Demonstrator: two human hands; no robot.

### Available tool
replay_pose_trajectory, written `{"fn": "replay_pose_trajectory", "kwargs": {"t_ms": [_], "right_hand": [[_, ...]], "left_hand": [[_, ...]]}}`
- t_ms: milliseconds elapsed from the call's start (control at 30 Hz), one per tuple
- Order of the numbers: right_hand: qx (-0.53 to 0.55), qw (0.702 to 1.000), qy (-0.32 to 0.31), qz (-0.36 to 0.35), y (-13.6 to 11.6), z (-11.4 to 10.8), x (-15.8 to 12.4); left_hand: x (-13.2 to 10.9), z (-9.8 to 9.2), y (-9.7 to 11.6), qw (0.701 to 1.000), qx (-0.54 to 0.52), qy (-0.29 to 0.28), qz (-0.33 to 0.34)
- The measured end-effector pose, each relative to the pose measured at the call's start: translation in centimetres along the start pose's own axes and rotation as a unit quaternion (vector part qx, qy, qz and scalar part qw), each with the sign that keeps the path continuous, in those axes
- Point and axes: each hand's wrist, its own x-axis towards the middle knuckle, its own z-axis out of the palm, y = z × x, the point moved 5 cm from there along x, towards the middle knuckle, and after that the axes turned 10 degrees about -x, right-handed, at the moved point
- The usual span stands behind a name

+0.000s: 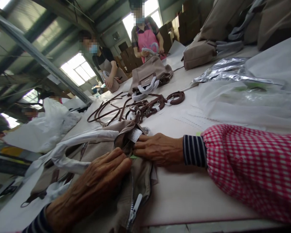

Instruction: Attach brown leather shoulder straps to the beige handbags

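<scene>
A taupe handbag [97,147] lies on the table before me with its zipped top open. Its handle [70,163] is wrapped in white paper, and a white-covered zipper pull [136,204] hangs at the near end. My left hand [94,181] is closed over the rim of the opening, fingers together. From the right, my right hand [161,149] reaches in, its fingers pressed together and their tips hidden inside. Beside those fingers a white tag [135,135] sticks out. A bit of green shows between the hands.
Coiled brown straps [155,105] lie just beyond the bag. Another taupe handbag [149,72] stands farther back, near two masked co-workers [147,38]. Clear plastic sheeting [247,100] and silver foil packaging [235,71] cover the right side. More bags [200,53] are stacked behind.
</scene>
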Motion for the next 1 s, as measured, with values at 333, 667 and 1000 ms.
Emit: {"fn": "replay_pose_trajectory", "kwargs": {"t_ms": [333, 667, 1000], "right_hand": [[0.017, 1.000, -0.022, 0.013, -0.2, -0.7, 2.8], [-0.063, 0.995, -0.075, 0.015, -0.6, -0.5, 2.9], [0.045, 0.984, -0.145, 0.092, 0.1, -0.2, 4.8]], "left_hand": [[1.5, -0.3, 0.3, 0.999, 0.015, 0.026, 0.039], [1.4, -0.2, 0.5, 0.995, 0.031, 0.074, 0.066], [-0.5, 0.1, 1.0, 0.990, -0.066, 0.123, 0.035]]}}
